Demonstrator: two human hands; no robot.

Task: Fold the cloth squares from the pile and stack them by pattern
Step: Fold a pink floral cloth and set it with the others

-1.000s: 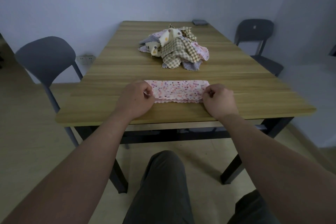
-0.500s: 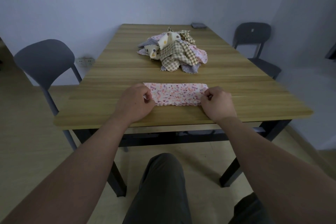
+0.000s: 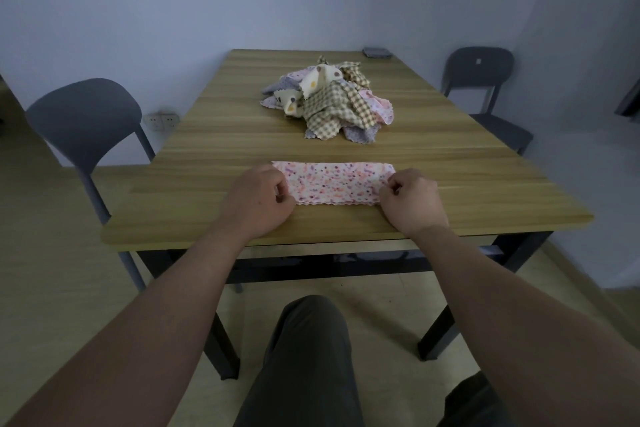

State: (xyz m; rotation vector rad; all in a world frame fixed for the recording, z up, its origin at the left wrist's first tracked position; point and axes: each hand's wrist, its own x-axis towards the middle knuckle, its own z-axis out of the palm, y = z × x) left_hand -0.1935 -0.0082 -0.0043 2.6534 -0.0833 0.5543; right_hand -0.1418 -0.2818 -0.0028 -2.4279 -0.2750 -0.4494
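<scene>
Near the table's (image 3: 194, 198) front edge, a folded pink cloth (image 3: 334, 182).
Left hand (image 3: 258, 203) and right hand (image 3: 412, 203) pinch its ends; pile (image 3: 329, 102) beyond.

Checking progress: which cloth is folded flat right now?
The pink speckled cloth, a flat strip pinched between left hand and right hand; the rest lie crumpled in the pile.

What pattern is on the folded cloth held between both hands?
Pink cloth with small multicoloured speckles and a scalloped edge; the head view shows it.

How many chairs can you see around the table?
2: a grey chair at the left side of the table, and a dark chair at its far right. Others may sit out of view.
</scene>
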